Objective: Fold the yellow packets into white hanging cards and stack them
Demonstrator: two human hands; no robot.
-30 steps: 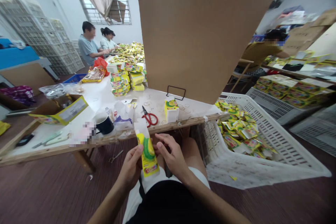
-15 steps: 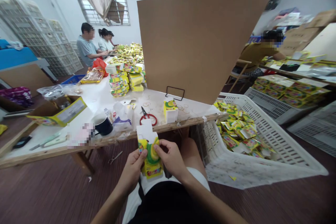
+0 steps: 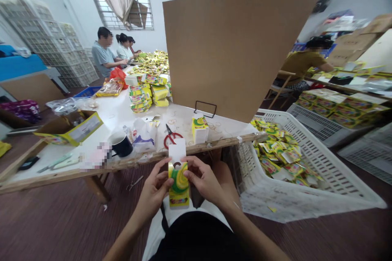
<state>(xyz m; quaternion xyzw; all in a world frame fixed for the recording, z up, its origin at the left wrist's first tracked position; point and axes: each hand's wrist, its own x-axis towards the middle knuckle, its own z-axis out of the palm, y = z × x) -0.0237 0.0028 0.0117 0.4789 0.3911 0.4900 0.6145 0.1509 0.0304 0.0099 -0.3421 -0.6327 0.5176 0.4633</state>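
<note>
Over my lap, a small yellow and green cardboard box is held upright, its white end flap standing up at the top. My left hand grips the box's left edge between thumb and fingers. On the opposite edge, my right hand holds it the same way, thumb on the front. Beyond the box, red-handled scissors lie on the white table. A stack of folded box blanks stands near the table's front edge.
A large brown cardboard sheet stands across the table. To my right is a white crate full of small yellow boxes. A dark mug, an open carton and stacked packs are on the left. Several people sit farther off.
The box has turned to face me more squarely and looks squared up; its flap stands straighter. Both hands have shifted slightly, with fingers now higher along its sides.
</note>
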